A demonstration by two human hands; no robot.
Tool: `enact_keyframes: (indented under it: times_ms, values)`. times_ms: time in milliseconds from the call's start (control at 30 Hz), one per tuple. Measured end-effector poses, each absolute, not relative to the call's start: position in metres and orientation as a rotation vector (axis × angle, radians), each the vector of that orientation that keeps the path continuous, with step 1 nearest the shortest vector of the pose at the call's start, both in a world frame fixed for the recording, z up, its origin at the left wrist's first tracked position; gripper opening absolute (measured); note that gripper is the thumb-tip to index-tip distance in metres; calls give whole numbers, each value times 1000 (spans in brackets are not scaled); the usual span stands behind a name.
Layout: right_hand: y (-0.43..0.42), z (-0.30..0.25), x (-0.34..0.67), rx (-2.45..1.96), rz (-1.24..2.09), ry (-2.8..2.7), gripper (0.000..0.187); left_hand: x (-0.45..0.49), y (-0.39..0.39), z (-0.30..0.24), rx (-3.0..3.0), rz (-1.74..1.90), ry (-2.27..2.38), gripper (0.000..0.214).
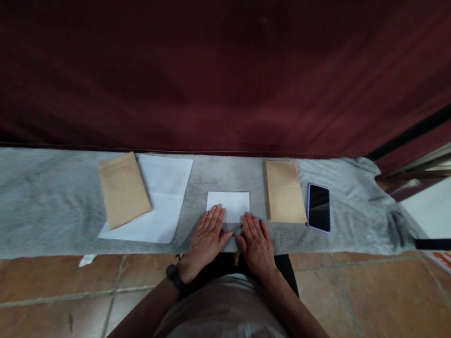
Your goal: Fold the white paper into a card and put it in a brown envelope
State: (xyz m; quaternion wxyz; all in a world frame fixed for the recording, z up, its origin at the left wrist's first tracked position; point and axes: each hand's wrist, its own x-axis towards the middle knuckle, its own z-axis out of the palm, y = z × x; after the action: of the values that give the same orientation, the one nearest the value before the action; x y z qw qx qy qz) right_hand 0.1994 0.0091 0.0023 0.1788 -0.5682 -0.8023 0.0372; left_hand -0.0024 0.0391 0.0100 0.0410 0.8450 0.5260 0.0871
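Observation:
My left hand (207,238) lies flat, fingers stretched out, on the near edge of a small folded white paper (229,203). My right hand (256,243) lies flat beside it, fingers together and extended, its fingertips at the paper's near right corner. Both press on the grey cloth (35,209) that covers the floor. A dark band sits on my left wrist. A brown envelope (123,188) rests on white sheets (163,194) to the left. Another brown envelope (284,191) lies to the right of the folded paper.
A black phone (320,207) lies face up right of the second envelope. A dark red curtain (207,60) hangs behind the cloth. Tiled floor (377,313) surrounds my knees. A white sheet (446,208) lies at the far right.

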Motion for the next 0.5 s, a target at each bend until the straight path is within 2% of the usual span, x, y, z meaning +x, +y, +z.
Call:
enact_keyframes:
  times_ms: [200,367,500]
  values:
    - [6,2,203,-1635,95,-2243,59,-4,39,13,2532,356,1737,63]
    - [6,-1,204,-1625,82,-2261,60,30,43,19,2630,337,1400,63]
    - [5,-2,205,-1612,65,-2278,60,54,53,18,2606,259,1350,65]
